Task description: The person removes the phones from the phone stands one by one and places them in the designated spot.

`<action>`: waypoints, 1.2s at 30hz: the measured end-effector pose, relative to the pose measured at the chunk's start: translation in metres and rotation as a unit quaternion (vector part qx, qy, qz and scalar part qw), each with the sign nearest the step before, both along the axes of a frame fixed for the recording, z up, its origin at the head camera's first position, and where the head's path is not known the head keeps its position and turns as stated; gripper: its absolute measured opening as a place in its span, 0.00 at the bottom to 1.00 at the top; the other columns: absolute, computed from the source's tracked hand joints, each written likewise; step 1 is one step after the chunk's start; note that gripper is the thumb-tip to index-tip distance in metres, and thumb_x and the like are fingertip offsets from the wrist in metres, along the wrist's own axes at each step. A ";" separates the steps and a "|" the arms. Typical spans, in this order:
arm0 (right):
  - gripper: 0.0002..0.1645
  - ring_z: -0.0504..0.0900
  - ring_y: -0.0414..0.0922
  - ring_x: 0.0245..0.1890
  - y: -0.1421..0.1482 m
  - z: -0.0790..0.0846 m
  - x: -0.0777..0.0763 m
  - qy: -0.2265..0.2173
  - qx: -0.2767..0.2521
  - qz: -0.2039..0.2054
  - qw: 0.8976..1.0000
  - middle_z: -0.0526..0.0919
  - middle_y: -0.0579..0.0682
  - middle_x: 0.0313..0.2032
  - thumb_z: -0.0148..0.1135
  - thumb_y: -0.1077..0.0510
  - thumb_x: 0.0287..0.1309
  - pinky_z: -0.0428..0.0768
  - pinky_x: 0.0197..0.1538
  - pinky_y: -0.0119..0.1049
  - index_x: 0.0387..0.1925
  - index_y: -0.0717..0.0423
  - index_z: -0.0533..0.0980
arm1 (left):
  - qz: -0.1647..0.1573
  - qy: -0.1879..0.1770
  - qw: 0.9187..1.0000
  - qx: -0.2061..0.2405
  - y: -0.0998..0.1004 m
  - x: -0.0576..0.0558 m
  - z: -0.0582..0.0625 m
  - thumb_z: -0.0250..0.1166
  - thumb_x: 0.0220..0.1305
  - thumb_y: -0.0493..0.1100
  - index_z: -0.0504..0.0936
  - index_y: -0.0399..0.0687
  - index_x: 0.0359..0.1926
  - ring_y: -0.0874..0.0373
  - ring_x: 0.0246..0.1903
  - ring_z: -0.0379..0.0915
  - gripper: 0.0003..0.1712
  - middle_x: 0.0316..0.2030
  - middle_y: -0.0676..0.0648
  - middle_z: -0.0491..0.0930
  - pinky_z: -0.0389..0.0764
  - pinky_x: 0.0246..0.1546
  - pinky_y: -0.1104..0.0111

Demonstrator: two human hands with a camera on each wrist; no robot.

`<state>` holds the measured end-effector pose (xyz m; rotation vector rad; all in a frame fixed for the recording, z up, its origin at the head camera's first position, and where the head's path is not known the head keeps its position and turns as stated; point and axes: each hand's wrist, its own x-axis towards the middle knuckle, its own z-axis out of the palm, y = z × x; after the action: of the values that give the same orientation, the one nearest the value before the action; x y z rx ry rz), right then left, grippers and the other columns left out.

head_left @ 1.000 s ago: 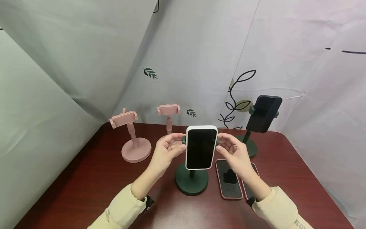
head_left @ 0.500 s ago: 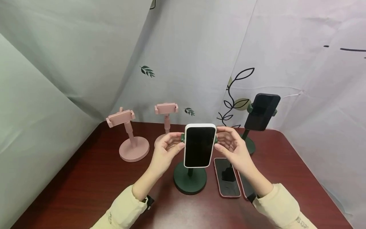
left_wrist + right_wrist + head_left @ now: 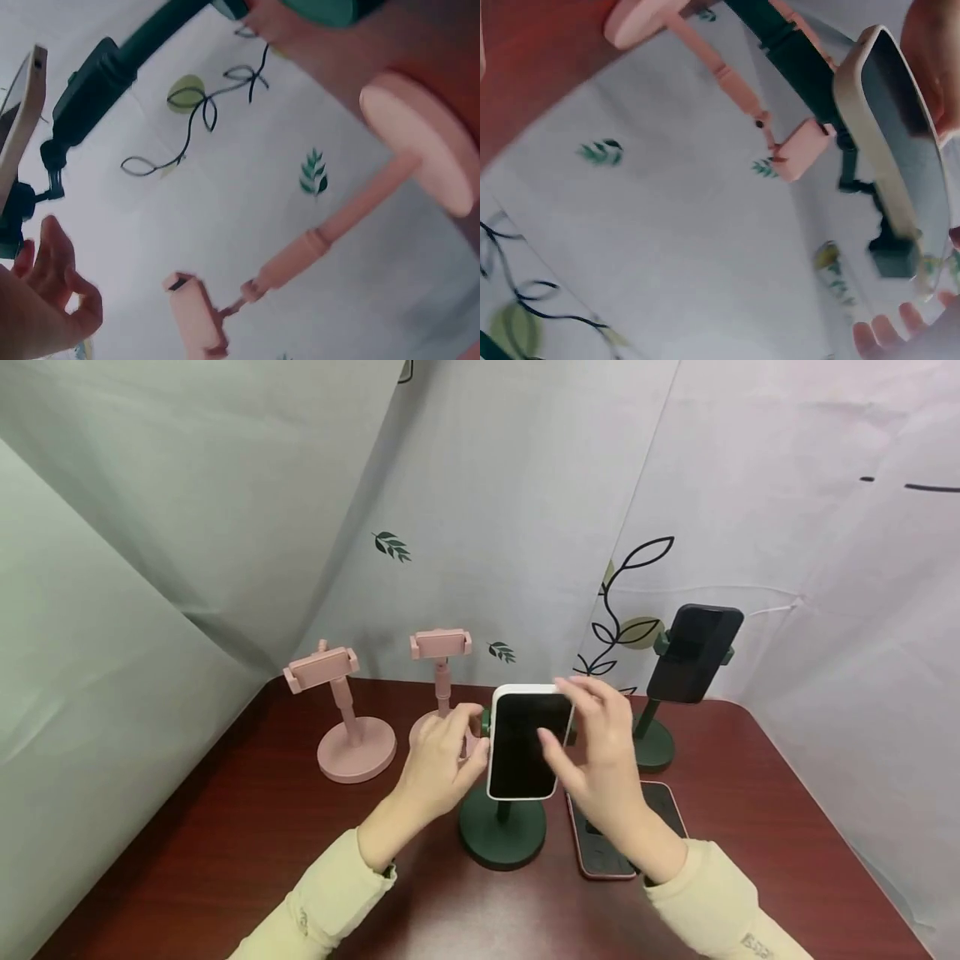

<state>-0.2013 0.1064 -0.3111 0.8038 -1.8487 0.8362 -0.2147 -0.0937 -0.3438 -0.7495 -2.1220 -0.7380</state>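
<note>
A white-edged phone (image 3: 521,752) stands upright in the clamp of a dark green phone stand (image 3: 502,839). My left hand (image 3: 431,768) pinches around the clamp's left side, index finger at the green arm and thumb by the phone's edge. In the left wrist view its other fingers (image 3: 52,259) curl loosely below the clamp. My right hand (image 3: 606,760) is spread at the phone's right side. Its thumb lies in front of the screen and its fingers are near the top right corner. In the right wrist view, the fingertips (image 3: 885,334) appear beyond the phone's top end.
Two pink phone stands (image 3: 356,752) (image 3: 441,647) are behind on the left, their clamps holding nothing. A black phone (image 3: 693,652) sits in another green stand (image 3: 654,752) at back right. Pink-rimmed phones (image 3: 600,856) lie flat under my right forearm. A white curtain hangs behind the table (image 3: 247,827).
My right hand has left the right clamp arm and moved left and up, over the phone's front. My left hand has turned, showing more of its back. The phone stays in the stand.
</note>
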 end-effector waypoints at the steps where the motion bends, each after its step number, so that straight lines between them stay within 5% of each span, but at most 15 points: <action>1: 0.27 0.68 0.60 0.52 -0.005 0.002 0.000 0.028 0.018 -0.017 0.999 0.70 0.67 0.53 0.53 0.47 0.65 0.66 0.54 0.49 0.57 0.62 0.70 | -0.001 0.002 1.000 -0.020 -0.001 -0.001 0.002 0.50 0.60 0.46 0.72 0.41 0.47 0.62 0.20 0.61 0.18 0.26 0.51 0.72 0.68 0.30 0.66; 5: 0.25 0.67 0.60 0.51 -0.023 0.010 0.000 0.046 0.070 -0.056 0.995 0.70 0.64 0.53 0.49 0.44 0.66 0.66 0.52 0.56 0.55 0.56 0.73 | -0.037 -0.008 0.997 -0.068 -0.004 -0.008 0.009 0.39 0.71 0.54 0.70 0.41 0.51 0.63 0.19 0.60 0.24 0.24 0.52 0.71 0.66 0.25 0.71; 9: 0.22 0.67 0.58 0.45 -0.039 0.015 -0.003 0.027 0.101 -0.108 0.989 0.74 0.59 0.46 0.58 0.45 0.61 0.71 0.43 0.53 0.48 0.56 0.74 | -0.056 -0.014 0.992 -0.113 -0.007 -0.015 0.015 0.25 0.72 0.63 0.71 0.42 0.46 0.65 0.16 0.61 0.36 0.19 0.53 0.69 0.62 0.18 0.75; 14: 0.20 0.67 0.56 0.38 -0.050 0.015 -0.009 0.038 0.096 -0.163 0.981 0.74 0.54 0.34 0.69 0.47 0.48 0.71 0.36 0.49 0.37 0.55 0.75 | -0.111 -0.072 0.982 -0.131 -0.015 -0.022 0.022 0.27 0.69 0.67 0.69 0.45 0.36 0.67 0.17 0.59 0.35 0.18 0.55 0.65 0.61 0.18 0.77; 20: 0.11 0.66 0.56 0.35 -0.049 0.014 -0.016 0.068 0.068 -0.136 0.986 0.73 0.53 0.30 0.66 0.54 0.48 0.69 0.36 0.49 0.33 0.54 0.78 | -0.182 -0.099 0.973 -0.098 -0.018 -0.029 0.023 0.35 0.67 0.69 0.71 0.47 0.34 0.69 0.20 0.61 0.33 0.20 0.54 0.68 0.63 0.21 0.77; 24: 0.10 0.65 0.56 0.34 -0.043 0.013 -0.020 0.091 0.064 -0.125 0.986 0.72 0.54 0.29 0.64 0.56 0.48 0.68 0.34 0.49 0.33 0.55 0.79 | -0.196 -0.067 0.976 -0.066 -0.010 -0.032 0.021 0.51 0.69 0.55 0.72 0.47 0.30 0.69 0.19 0.61 0.18 0.19 0.54 0.68 0.62 0.19 0.78; 28: 0.10 0.65 0.57 0.34 -0.039 0.014 -0.023 0.092 0.067 -0.125 0.986 0.72 0.54 0.29 0.62 0.56 0.49 0.68 0.34 0.49 0.35 0.55 0.79 | -0.209 -0.009 0.977 -0.030 -0.002 -0.036 0.021 0.62 0.52 0.36 0.69 0.45 0.23 0.67 0.18 0.61 0.09 0.16 0.52 0.67 0.62 0.19 0.79; 36: 0.10 0.65 0.57 0.33 -0.036 0.017 -0.023 0.086 0.073 -0.116 0.987 0.72 0.54 0.29 0.63 0.57 0.48 0.67 0.33 0.48 0.34 0.55 0.79 | -0.226 0.030 0.974 0.011 0.003 -0.037 0.019 0.63 0.45 0.34 0.70 0.45 0.21 0.67 0.16 0.61 0.08 0.13 0.52 0.67 0.61 0.17 0.81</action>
<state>-0.2244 0.0708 -0.2944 0.7113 -1.8201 0.4739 -0.2522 -0.0902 -0.3249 -1.2477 -1.9017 -0.9593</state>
